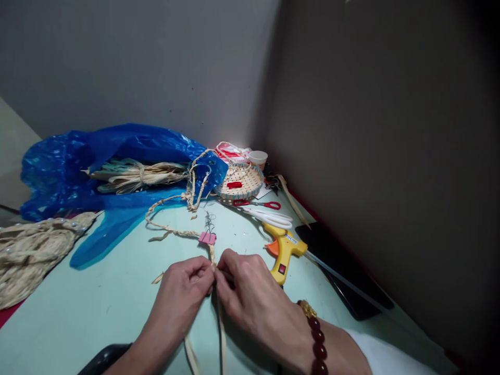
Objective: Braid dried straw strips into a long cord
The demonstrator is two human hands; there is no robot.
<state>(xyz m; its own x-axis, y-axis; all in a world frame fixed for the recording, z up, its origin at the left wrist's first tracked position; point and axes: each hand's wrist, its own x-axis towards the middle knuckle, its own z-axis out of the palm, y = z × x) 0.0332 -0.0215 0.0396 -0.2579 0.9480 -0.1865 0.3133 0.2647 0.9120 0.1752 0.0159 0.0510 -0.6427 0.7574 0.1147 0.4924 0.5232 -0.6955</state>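
A braid of pale dried husk strips [212, 253] runs from a pink binder clip [208, 238] down to my fingertips. My left hand [183, 286] pinches the strips from the left, fingers curled. From the right, my right hand [250, 291] pinches them at the same spot, and the two hands almost touch. Loose strip ends [222, 333] hang below the hands toward the near edge. Beyond the clip, a thin finished length of braid [167, 228] curves left and back over the table. My fingers hide the exact crossing of the strips.
A yellow glue gun [287, 255] lies right of my hands, near a dark flat device [347, 276]. Behind are white cord [269, 216], red-handled scissors [269, 204], a woven basket [244, 179] and a cup [258, 158]. A blue plastic bag [128, 138] holds a husk bundle [140, 175]; woven work [42, 250] lies left.
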